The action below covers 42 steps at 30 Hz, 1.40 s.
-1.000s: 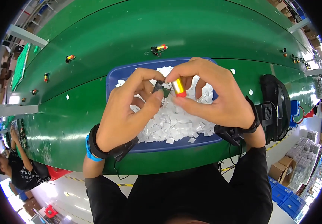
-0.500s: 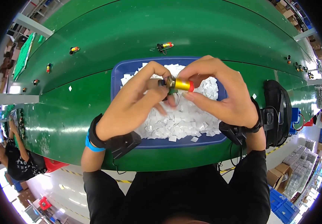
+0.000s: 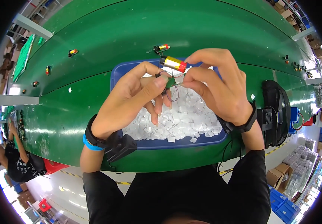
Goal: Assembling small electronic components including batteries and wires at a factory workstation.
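Above a blue tub of white paper squares, my left hand (image 3: 131, 95) pinches a small green circuit board (image 3: 171, 81) with black parts and thin wires. A yellow cylindrical battery cell (image 3: 173, 64), red at one end and black at the other, sits just beyond the board, with wires running between them. My right hand (image 3: 222, 84) has its thumb and a finger closed at the board's right edge, on a thin pale bit too small to make out. Another fingertip of that hand is by the cell's red end.
The blue tub (image 3: 161, 145) stands on a green conveyor belt (image 3: 64, 123). Similar battery assemblies lie beyond it, one close by (image 3: 162, 48) and others to both sides. A black bag (image 3: 275, 112) lies at right. Another person (image 3: 17, 149) works at far left.
The battery cell has swung away from the board, its wires now showing. My right hand has gone from gripping the cell to pinching at the board's edge.
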### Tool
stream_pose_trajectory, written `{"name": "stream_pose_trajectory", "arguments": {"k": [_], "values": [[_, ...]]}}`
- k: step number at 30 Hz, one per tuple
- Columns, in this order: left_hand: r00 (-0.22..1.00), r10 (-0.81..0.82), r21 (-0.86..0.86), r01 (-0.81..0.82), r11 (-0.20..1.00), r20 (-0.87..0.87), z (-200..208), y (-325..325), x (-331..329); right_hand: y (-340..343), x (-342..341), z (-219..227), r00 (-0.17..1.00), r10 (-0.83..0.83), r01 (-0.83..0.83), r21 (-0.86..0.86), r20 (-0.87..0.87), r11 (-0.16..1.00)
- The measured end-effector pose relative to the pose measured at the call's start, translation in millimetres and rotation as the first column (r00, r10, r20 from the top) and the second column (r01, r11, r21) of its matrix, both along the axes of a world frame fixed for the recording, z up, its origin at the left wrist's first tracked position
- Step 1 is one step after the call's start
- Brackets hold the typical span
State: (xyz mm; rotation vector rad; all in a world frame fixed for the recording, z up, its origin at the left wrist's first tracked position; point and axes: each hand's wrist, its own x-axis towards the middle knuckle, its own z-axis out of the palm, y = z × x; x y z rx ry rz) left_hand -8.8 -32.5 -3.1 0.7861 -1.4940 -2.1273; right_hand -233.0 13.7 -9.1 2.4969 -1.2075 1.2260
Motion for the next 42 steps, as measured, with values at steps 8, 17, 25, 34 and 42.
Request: {"name": "stream_pose_trajectory", "arguments": {"k": [8,17,25,34,42], "values": [[0.991,0.135,-0.193,-0.137,0.972,-0.024,-7,7,-5,1,-14,12,0.968,0.037,-0.086,0.193,0.247,0.977],[0.997,0.077,-0.110,-0.078,0.991,-0.008,-4,7,-5,-4,-6,2,0.999,0.047,-0.048,-0.056,-0.022,0.997],[0.996,0.090,-0.116,-0.089,0.989,0.005,-4,7,-5,-3,-6,2,0.988,0.082,-0.091,0.070,0.131,0.993],[0.994,0.106,-0.209,-0.101,0.973,0.013,-6,11,-6,8,-1,7,0.965,-0.026,-0.062,0.322,0.261,0.945],[0.967,0.231,-0.469,-0.153,0.870,0.112,-8,10,-8,6,-22,22,0.975,-0.106,0.005,0.454,0.196,0.891]]}}
